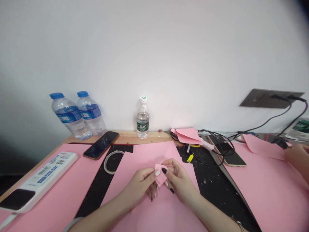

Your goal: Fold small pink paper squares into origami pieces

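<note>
One long white device lies at your far left on a pink sheet. Next come two blue-capped bottles, one just beside the other, standing near the wall. A dark phone lies screen up in front of them, and to its right a pale ring shows partly on the black surface.

Your left hand pinches the left side of the small pink paper, thumb on its face. You hold that paper above the middle pink sheet, one corner pointing down; behind it a white-capped bottle stands upright by the wall. Your right hand pinches the paper's right side, its dark-nailed thumb pressed on the face.

Farther right, pink pieces rest among black cables, near a yellow tag. Beyond lies a light-edged phone, below a wall socket. At your far right, another person's hand is at the end of a loose pink piece; you cannot tell its grip.
</note>
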`<state>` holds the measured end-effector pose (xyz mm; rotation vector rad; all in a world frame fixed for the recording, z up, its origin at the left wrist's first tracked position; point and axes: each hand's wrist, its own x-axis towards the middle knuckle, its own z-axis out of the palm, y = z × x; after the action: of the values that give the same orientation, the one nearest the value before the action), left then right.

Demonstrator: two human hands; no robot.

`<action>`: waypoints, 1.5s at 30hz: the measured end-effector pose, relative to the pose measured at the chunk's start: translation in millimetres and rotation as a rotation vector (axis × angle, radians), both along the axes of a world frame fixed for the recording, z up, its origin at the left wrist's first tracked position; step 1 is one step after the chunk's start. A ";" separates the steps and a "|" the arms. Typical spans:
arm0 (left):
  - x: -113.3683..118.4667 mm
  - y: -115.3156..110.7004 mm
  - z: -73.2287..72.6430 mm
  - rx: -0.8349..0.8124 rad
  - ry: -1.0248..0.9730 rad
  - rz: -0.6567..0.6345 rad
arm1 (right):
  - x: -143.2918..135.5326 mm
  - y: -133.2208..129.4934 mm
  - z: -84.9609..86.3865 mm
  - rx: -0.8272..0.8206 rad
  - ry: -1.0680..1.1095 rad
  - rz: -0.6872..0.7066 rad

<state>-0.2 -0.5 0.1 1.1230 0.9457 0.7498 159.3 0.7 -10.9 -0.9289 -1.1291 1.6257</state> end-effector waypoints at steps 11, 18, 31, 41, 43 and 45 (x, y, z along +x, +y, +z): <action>-4.8 3.5 -6.0 0.023 0.000 -0.066 | -1.4 -3.0 9.3 0.042 -0.052 -0.005; -6.9 2.1 -2.1 0.102 0.058 -0.057 | -3.2 -3.3 6.8 0.049 -0.124 -0.045; -0.9 -2.9 1.3 -0.009 0.035 -0.015 | -5.5 -6.0 0.5 0.077 -0.187 -0.047; 0.4 -1.6 2.4 0.005 0.012 0.000 | -5.2 -6.2 0.9 0.035 -0.175 -0.024; -0.2 -0.9 0.8 0.012 0.024 -0.006 | -5.2 -6.0 1.4 0.046 -0.193 -0.021; -1.5 -1.1 -1.9 0.017 0.047 -0.020 | -5.3 -6.1 2.4 0.064 -0.236 -0.006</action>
<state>-1.6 -1.6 -1.7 1.1673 0.9678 0.7187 154.1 -5.4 -8.4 -1.1020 -1.3289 1.4945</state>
